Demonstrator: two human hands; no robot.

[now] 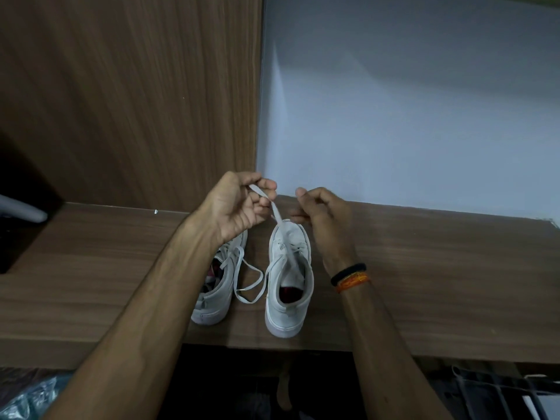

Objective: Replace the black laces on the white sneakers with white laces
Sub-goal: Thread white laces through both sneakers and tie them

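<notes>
Two white sneakers stand on a wooden desk (pixel 424 268), toes toward the wall. The right sneaker (pixel 288 286) carries a white lace (pixel 274 209) that runs up from its toe end to my left hand (pixel 239 204), which pinches the lace's free end above the shoe. My right hand (pixel 321 213) hovers curled just beyond the right shoe's toe; whether it holds a lace strand I cannot tell. The left sneaker (pixel 216 286) lies partly under my left forearm, and a loose white lace (pixel 251 283) loops from it onto the desk between the shoes. No black lace is visible.
A wooden panel (pixel 136 101) rises at the back left and a pale wall (pixel 409 101) at the back right. A grey object (pixel 22 210) pokes in at the far left. Below the desk's front edge lie dark clutter and crumpled plastic (pixel 27 401).
</notes>
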